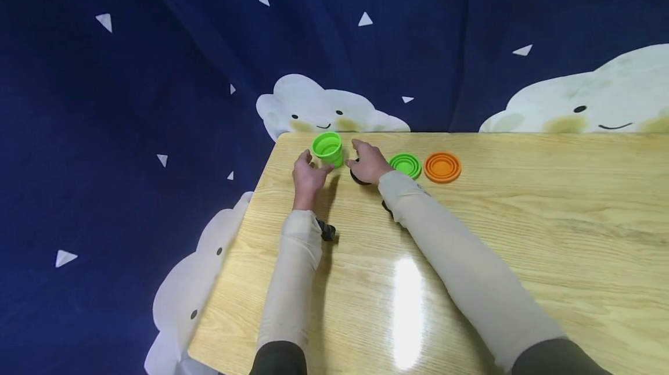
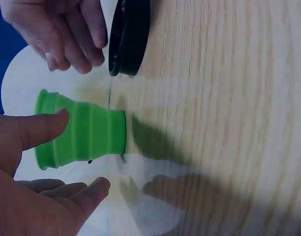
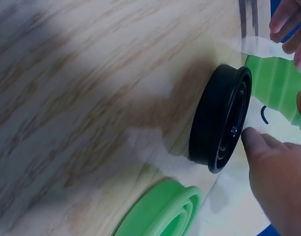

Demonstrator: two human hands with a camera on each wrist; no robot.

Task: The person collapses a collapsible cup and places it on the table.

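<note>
One expanded green collapsible cup (image 1: 328,150) stood upright on the tabletop (image 1: 522,235), your left hand (image 1: 308,179) spread beside it, your right hand (image 1: 370,163) nearby, thumb and fingers apart. It looked light, soft-walled and liable to fold if pressed downward; the rim (image 2: 42,102) seemed the surest hold.

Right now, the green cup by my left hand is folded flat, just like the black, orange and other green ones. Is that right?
Not quite: the green cup by your left hand isn't folded flat; it stands extended, as the left wrist view shows. The black cup, orange cup and other green cup are flat, as you said.
</note>
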